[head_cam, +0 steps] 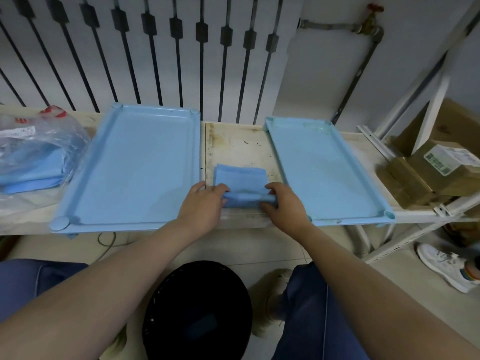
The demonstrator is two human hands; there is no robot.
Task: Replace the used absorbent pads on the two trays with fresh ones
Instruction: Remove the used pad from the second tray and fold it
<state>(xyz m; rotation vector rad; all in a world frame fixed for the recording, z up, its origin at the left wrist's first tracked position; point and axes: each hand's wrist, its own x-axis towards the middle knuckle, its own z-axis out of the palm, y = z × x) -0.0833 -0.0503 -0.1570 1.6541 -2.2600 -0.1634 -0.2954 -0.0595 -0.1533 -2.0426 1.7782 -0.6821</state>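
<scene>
While both hands (left point(202, 203), right point(283, 206)) grip its rolled near edge, the pad point(240, 176) lies between them.

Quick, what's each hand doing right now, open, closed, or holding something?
Left hand: holding the folded pad at its near edge.
Right hand: holding the same edge.

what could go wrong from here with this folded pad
The folded pad lies on the stained shelf board, so opening it there may dirty it. The left hand and right hand grip its near edge at the shelf front, with the black bin below; a slip could drop it in. Spread out, it might snag the left tray or right tray close beside it.
</scene>
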